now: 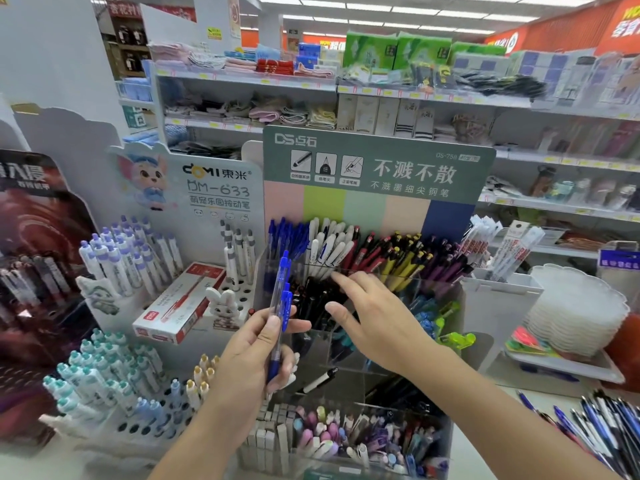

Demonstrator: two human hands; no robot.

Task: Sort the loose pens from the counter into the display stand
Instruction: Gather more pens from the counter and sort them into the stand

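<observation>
Left hand (249, 355): fingers curled round two blue pens (280, 317), held upright, near the left of the stand.
Right hand (374, 320): fingers straight and spread apart, holding nothing, over the black pens (311, 299).
Display stand (377, 174): clear compartments, many pens sorted by colour.
Bench (540, 396): loose pens (602, 424) heaped near right.

Two hands, left (254, 351) and right (375, 318), with bare forearms entering from lower frame; no sleeves, rings or wristwear; short, unpainted nails.
</observation>
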